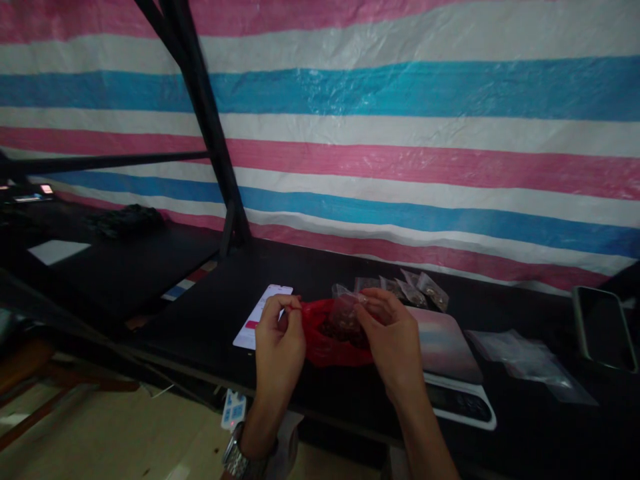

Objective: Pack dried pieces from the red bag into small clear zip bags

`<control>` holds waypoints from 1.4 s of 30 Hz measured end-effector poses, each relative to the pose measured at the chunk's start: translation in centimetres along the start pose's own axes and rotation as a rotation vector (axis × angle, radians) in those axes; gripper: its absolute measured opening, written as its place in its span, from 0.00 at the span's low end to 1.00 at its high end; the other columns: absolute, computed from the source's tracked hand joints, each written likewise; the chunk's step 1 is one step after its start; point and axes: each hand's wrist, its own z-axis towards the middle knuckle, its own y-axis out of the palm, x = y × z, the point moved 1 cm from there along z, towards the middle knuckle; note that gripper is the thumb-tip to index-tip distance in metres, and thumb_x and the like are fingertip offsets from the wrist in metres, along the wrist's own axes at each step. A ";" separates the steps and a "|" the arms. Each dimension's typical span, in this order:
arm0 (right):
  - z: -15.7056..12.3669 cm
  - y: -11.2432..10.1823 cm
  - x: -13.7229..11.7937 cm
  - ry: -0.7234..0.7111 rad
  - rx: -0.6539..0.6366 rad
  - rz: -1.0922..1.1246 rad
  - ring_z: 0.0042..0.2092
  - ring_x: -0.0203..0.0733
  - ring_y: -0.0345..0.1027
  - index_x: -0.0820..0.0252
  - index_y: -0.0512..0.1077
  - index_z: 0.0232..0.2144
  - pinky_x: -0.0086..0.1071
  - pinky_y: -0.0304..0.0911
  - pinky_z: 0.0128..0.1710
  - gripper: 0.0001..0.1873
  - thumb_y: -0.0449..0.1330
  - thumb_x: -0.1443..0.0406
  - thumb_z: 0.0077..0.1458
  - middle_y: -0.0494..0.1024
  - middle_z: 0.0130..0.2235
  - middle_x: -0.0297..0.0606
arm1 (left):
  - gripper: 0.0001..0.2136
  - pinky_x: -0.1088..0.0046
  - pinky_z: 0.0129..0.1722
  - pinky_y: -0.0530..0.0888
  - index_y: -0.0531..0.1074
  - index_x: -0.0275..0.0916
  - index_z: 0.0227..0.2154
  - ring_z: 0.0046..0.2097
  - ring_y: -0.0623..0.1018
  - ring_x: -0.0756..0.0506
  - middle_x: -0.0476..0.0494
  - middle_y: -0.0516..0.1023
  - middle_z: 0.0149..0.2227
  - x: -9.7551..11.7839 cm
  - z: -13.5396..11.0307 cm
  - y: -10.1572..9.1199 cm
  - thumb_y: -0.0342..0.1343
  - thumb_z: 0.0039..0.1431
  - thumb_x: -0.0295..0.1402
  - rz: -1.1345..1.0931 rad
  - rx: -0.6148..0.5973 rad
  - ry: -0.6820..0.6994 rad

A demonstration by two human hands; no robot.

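A red plastic bag (326, 347) with dark small pieces inside lies on the black table (210, 307) in front of me. My left hand (279, 343) pinches the bag's left rim. My right hand (393, 337) is closed at the bag's right side, its fingers pinching a small clear packet (345, 303) above the bag's mouth. A watch is on my left wrist.
A white kitchen scale (453, 370) sits right of the bag. Several small filled clear packets (405, 288) lie behind it. Empty clear bags (525, 357) and a phone (603, 327) are at the right, a white-and-red card (257, 319) at the left. A striped tarp hangs behind.
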 end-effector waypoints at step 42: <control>0.7 -5.5 -3.8 -0.045 0.180 0.071 0.33 0.42 0.79 0.54 0.74 0.43 0.34 0.75 0.34 0.30 0.79 0.52 0.39 0.84 0.36 0.33 | 0.01 0.74 0.27 0.69 0.65 0.45 0.31 0.27 0.68 0.48 0.54 0.67 0.27 -2.4 -0.1 1.9 0.50 0.59 0.33 -0.015 0.066 -0.021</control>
